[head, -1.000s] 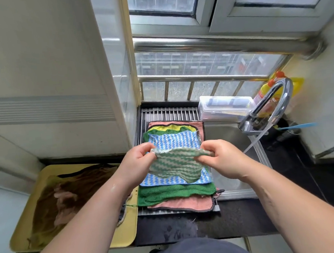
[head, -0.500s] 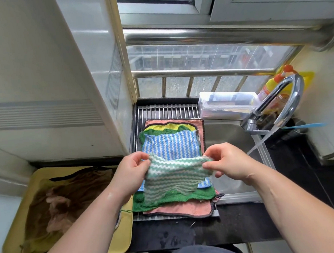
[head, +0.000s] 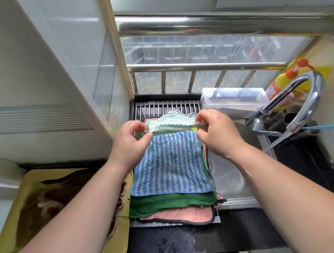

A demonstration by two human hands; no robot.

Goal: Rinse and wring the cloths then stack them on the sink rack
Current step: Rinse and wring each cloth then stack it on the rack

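While the blue cloth (head: 171, 163) lies atop the stack, a green-striped cloth (head: 171, 123) is pinched at its ends by left hand (head: 131, 143) and right hand (head: 217, 135) above the rack (head: 161, 108).

Daylight enters a barred window (head: 206, 47) at twelve o'clock; white wall (head: 31, 72) at nine, black countertop (head: 237, 237) at six.

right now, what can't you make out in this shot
Head view only:
- Stack count: the blue striped cloth covers those beneath; only edges show.
- Clear box contents: blurred through its lid.
- Brown cloth on the yellow tray: partly behind the left forearm.
- Sink basin: partly behind the right forearm.
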